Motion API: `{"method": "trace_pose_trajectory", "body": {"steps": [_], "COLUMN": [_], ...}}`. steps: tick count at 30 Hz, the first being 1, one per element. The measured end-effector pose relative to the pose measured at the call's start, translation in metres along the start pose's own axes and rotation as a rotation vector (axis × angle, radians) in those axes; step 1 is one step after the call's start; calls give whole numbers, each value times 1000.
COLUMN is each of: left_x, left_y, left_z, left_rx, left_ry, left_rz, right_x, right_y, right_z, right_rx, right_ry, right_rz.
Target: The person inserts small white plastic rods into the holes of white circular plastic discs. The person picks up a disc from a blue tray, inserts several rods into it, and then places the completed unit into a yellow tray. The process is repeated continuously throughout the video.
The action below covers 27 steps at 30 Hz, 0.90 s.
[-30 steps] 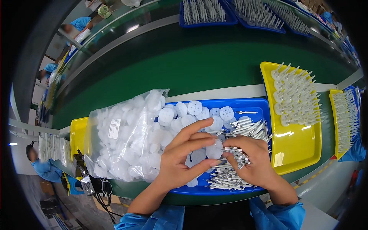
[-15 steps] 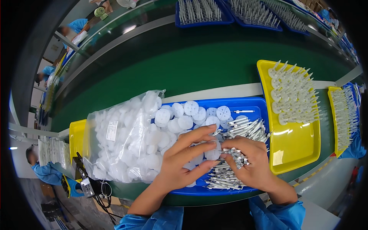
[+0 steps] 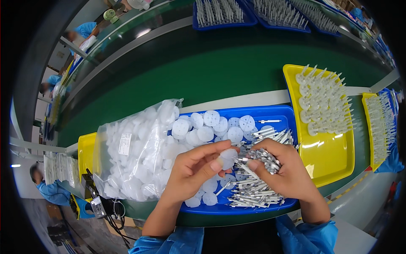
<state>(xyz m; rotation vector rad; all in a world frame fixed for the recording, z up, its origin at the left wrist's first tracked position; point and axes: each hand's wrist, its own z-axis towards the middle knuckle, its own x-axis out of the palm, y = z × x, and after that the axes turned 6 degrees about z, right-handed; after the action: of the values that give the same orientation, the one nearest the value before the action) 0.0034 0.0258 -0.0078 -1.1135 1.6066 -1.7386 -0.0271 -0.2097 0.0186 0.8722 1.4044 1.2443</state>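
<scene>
**White disc (image 3: 228, 159) pinched in left hand (image 3: 190, 170), bundle of thin pins (image 3: 267, 160) in right hand (image 3: 287, 171)**

Left grip: thumb and fingers pressed together on the single disc, nothing else seen in it. Right grip: fingers curled round the bundle, thumb near one pin that points toward the disc; whether its tip touches, cannot tell. Both hands close together above the blue tray (image 3: 284, 115).

In the tray: loose discs (image 3: 247, 123) mostly to the left, a heap of white-and-silver pins (image 3: 256, 195) to the right. Clear bag (image 3: 139, 163) of similar discs at the tray's left. Yellow tray (image 3: 327, 163) just right, rows of pieces with upright stems (image 3: 323, 103) in its far part. Green surface (image 3: 169, 72) beneath.
</scene>
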Motion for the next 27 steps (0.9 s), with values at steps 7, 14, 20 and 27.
{"method": "trace_pose_trajectory", "body": {"steps": [7,14,20,27], "left_x": [-1,9,8,8], "left_y": [7,12,14,15], "left_z": [2,3,2,3], "left_rx": [66,247,254,274], "left_ry": [-39,-73,-65,-32], "left_rz": [-111,199,137,173], "right_x": [-3,0,7,14], "right_y": [-5,-5,-2,-2], "right_z": [1,1,-2,-12], "right_rx": [-2,-5,-11,-54], "right_ry": [18,43,-7,-86], "right_rz": [-22,-39,-115,-245]}}
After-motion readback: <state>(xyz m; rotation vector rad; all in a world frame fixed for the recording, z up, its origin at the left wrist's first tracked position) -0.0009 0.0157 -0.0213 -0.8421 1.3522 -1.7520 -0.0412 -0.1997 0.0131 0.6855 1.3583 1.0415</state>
